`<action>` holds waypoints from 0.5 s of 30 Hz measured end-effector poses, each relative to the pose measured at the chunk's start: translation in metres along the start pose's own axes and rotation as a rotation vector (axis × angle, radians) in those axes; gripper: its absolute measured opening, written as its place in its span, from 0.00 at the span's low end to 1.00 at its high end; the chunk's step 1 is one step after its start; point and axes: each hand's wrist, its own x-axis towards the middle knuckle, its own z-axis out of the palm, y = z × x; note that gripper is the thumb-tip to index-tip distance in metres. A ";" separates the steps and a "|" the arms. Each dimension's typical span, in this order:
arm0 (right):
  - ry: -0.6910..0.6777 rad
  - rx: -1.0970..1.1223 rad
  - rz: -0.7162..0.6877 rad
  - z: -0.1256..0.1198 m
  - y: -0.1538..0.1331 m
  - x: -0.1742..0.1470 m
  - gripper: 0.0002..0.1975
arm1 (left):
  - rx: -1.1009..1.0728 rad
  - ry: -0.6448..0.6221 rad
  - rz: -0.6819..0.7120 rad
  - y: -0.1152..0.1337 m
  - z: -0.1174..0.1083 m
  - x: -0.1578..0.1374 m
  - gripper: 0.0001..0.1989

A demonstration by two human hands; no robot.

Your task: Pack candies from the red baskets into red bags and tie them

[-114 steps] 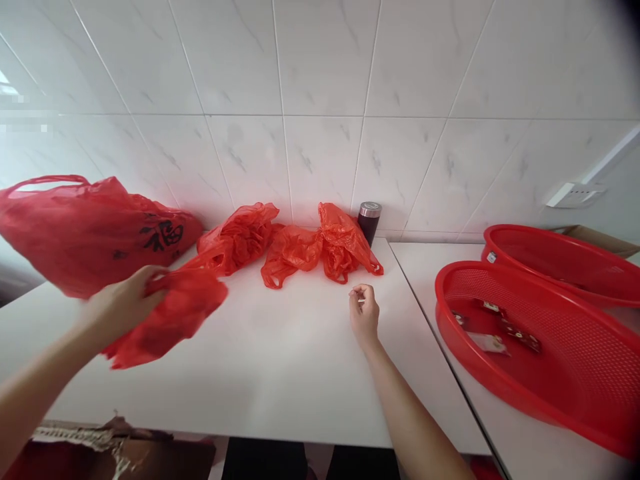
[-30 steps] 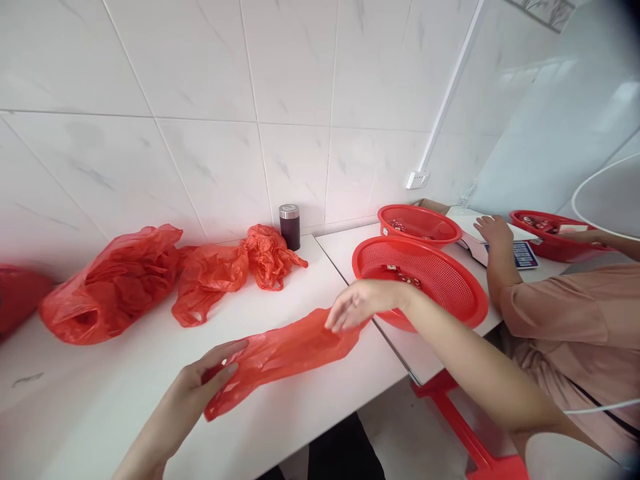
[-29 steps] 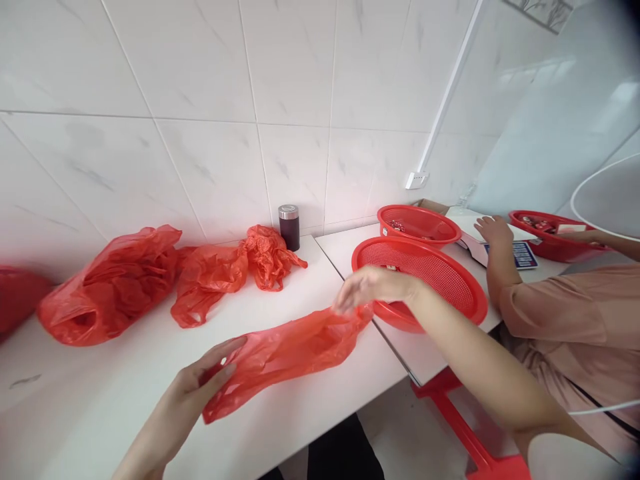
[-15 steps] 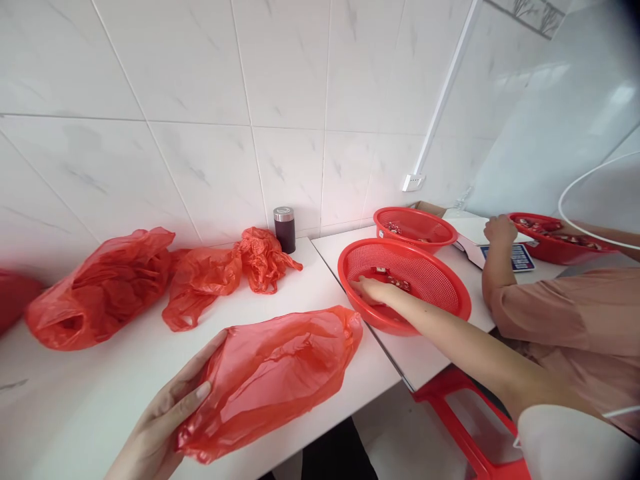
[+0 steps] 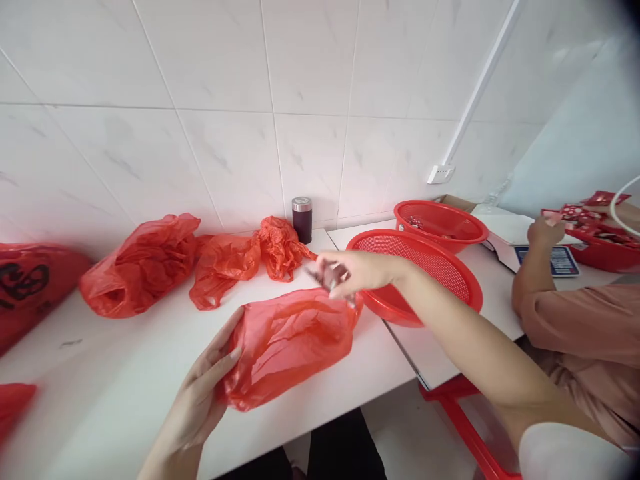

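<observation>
My left hand (image 5: 213, 377) grips the near left edge of a red plastic bag (image 5: 295, 343), thumb on top, the bag lying spread with its mouth gaping over the table. Above the bag's far right end is my right hand (image 5: 353, 270), fingers curled round small dark reddish packets (image 5: 333, 277) blurred by motion. Behind my right wrist sits a red perforated basket (image 5: 450, 280); the part of its inside that shows holds no packets, and my forearm covers some of it.
Crumpled red bags (image 5: 143, 267) lie along the wall, with a dark tumbler (image 5: 302, 220) beside them. A second red basket (image 5: 440, 223) and a scale (image 5: 547, 260) stand further right, near a co-worker's hand (image 5: 545, 230). A red stool (image 5: 465, 420) is below.
My right hand has come up out of the near basket and moved left over the bag, carrying packets. The view has shifted left. The co-worker's hand has lifted packets at the far basket.
</observation>
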 end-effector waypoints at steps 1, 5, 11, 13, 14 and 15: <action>-0.092 -0.032 -0.082 0.017 -0.006 0.008 0.18 | -0.003 -0.004 0.004 -0.003 0.002 0.002 0.32; -0.157 -0.347 -0.158 0.076 -0.005 0.044 0.22 | 0.007 -0.004 0.024 -0.012 0.008 0.007 0.33; 0.037 -0.197 -0.182 0.041 0.008 0.044 0.27 | 0.103 0.113 0.105 -0.015 -0.002 0.004 0.38; 0.198 -0.181 -0.090 0.007 0.021 0.032 0.22 | 0.121 0.151 0.129 -0.015 -0.006 0.002 0.38; 0.285 -0.232 0.017 -0.010 0.032 0.024 0.21 | 0.130 0.164 0.136 -0.015 -0.007 0.002 0.38; 0.368 -0.297 0.176 -0.026 0.044 0.015 0.22 | 0.140 0.174 0.141 -0.015 -0.007 0.001 0.38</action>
